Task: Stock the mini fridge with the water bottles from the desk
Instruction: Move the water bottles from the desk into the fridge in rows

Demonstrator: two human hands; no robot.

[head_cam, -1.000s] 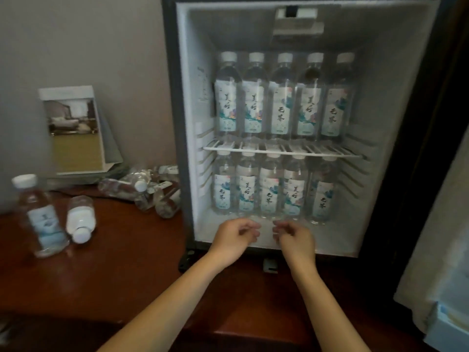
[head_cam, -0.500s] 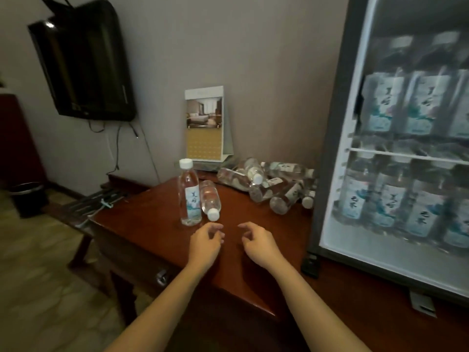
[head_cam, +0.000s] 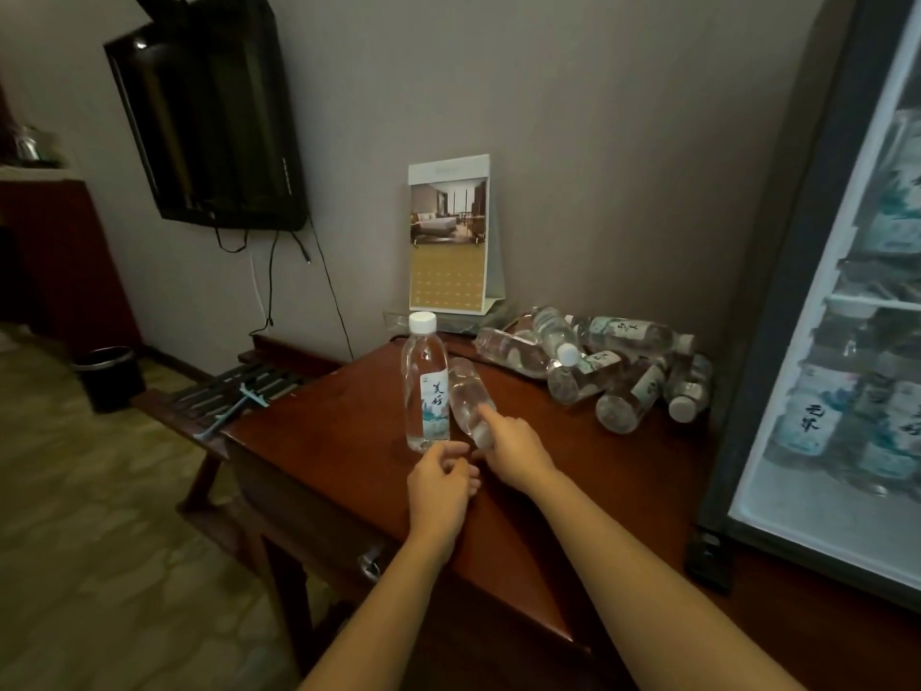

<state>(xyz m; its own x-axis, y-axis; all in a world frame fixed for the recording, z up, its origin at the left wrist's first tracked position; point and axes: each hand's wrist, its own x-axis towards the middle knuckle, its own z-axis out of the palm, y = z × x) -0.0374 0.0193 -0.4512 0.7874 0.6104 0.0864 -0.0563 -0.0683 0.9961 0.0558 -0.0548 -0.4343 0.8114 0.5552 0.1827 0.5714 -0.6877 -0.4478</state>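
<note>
Right beside the standing water bottle (head_cam: 425,386), on its right, a second bottle (head_cam: 467,397) lies on its side on the desk (head_cam: 324,441). Its fat bottom end points away from the person. The right hand (head_cam: 516,448) touches this lying bottle at the near end. Its pointing finger is stretched straight along the top and the thumb sits low on the other side, so the hand is spread over the bottle and not closed round it. It looks ready to grab.

The left hand (head_cam: 438,483) is just in front of the standing bottle, near its bottom. Its fingers are loosely bent and hold nothing, and the thumb reaches toward the bottle. Most likely each hand will take one bottle, so two go in one trip.

Behind the standing bottle and to its right, a pile of bottles (head_cam: 615,371) lies heaped on the desk by the wall. They lie flat, so they may roll when one is pulled out. Far to the right of the standing bottle is the mini fridge (head_cam: 777,341). It stands open, so bottles can go straight in. Rows of bottles already stand inside. Just behind the standing bottle a calendar card (head_cam: 448,236) stands up. Much of the job looks done, but the desk bottles are left to move.
</note>
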